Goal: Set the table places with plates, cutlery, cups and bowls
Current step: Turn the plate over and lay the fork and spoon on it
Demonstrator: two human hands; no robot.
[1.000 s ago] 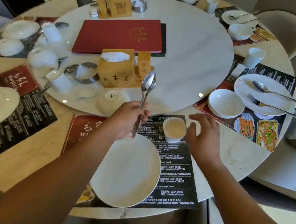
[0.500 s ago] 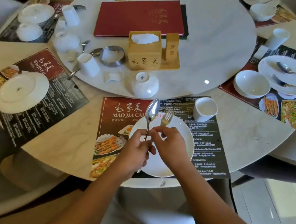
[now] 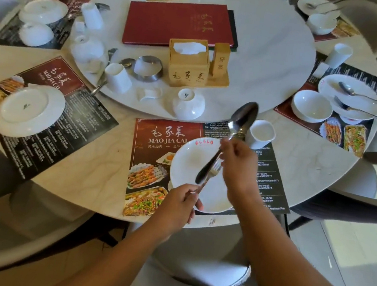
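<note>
- Pinching the spoon [image 3: 243,116] in right hand [image 3: 237,166] fingers, apparently to part it from the fork [image 3: 213,171].
- Gripping the fork in left hand [image 3: 178,205] fingers over the plate [image 3: 187,162], probably for placing.

Left hand [image 3: 177,205] grips a fork [image 3: 213,171], right hand [image 3: 239,166] pinches a spoon [image 3: 243,116].
</note>
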